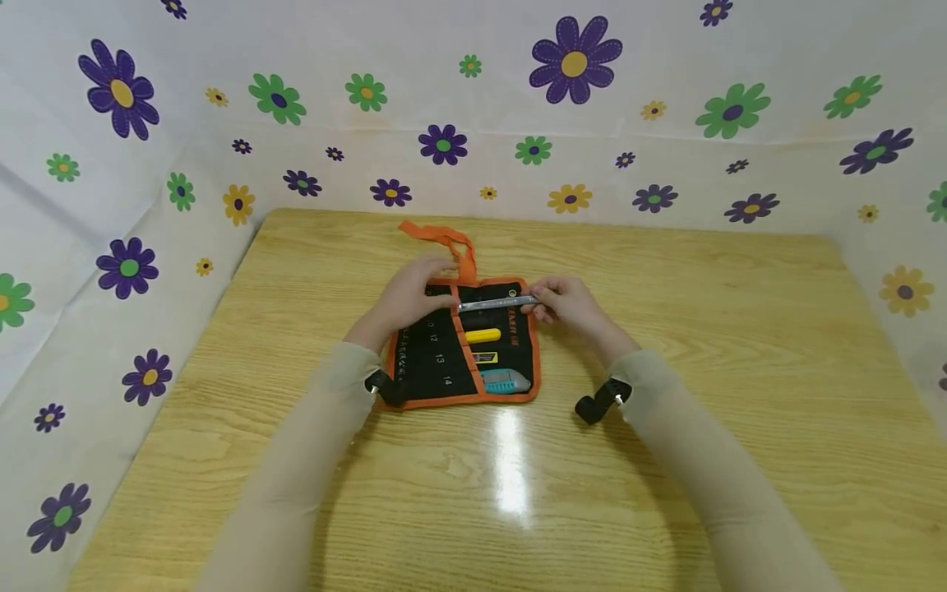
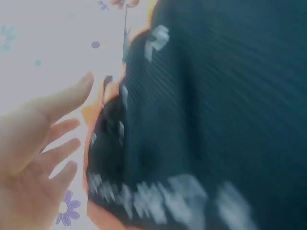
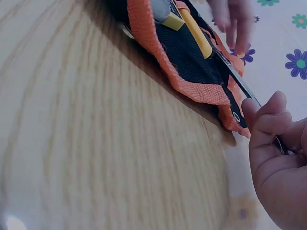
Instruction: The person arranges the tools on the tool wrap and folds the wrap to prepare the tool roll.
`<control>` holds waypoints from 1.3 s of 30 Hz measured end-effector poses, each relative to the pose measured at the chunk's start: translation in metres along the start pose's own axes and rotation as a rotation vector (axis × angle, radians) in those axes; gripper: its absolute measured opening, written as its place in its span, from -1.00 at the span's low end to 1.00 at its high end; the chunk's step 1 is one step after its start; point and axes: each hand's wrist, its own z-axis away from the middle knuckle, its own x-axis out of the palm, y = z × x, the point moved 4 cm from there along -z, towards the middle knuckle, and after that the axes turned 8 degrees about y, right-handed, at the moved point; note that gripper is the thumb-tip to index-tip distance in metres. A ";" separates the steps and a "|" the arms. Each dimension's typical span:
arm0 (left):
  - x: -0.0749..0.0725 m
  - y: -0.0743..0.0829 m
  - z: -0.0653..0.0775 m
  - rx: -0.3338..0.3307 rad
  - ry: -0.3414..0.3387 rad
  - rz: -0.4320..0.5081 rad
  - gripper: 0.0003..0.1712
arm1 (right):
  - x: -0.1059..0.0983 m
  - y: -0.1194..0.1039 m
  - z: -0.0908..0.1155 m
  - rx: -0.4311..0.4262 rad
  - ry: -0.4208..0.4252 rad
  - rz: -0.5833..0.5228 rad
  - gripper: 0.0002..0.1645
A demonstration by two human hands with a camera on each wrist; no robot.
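Note:
A black tool pouch (image 1: 422,378) with orange trim lies spread on the table, its pockets printed with sizes such as 12, 13 and 14. My right hand (image 1: 565,304) pinches the outer end of a slim silver wrench (image 1: 491,304), which spans the pouch's upper part; its far tip is at the pocket's edge. Beside that tip, the thumb of my left hand (image 1: 410,294) rests at the pocket mouth, its other fingers spread near the pouch's top edge. The left wrist view shows these fingers (image 2: 62,127) loosely extended. Fingers cover the wrench's held end.
Below the wrench, a yellow handle (image 1: 484,335), a small yellow-labelled item (image 1: 485,358) and a teal utility knife (image 1: 505,381) stick out of the pockets. An orange strap (image 1: 436,233) trails behind the pouch. Flower-patterned cloth (image 1: 503,99) borders the wooden table (image 1: 740,345).

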 end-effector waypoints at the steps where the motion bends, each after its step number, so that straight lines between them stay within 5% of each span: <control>1: 0.001 -0.001 0.004 0.027 -0.044 -0.011 -0.24 | 0.000 0.001 0.000 0.012 0.006 -0.010 -0.63; 6: 0.010 -0.009 0.019 0.070 -0.198 -0.001 -0.14 | 0.002 0.003 0.000 0.042 0.021 -0.055 -0.62; 27: 0.017 -0.017 0.018 0.006 -0.185 -0.018 -0.10 | 0.037 0.001 -0.011 0.042 -0.038 0.040 -0.64; 36: 0.020 -0.022 0.020 0.041 -0.157 -0.005 -0.12 | 0.022 -0.017 0.003 -0.185 -0.068 0.634 -0.69; 39: 0.020 -0.025 0.021 0.038 -0.148 -0.011 -0.12 | 0.017 -0.020 0.006 -0.256 -0.074 0.719 -0.62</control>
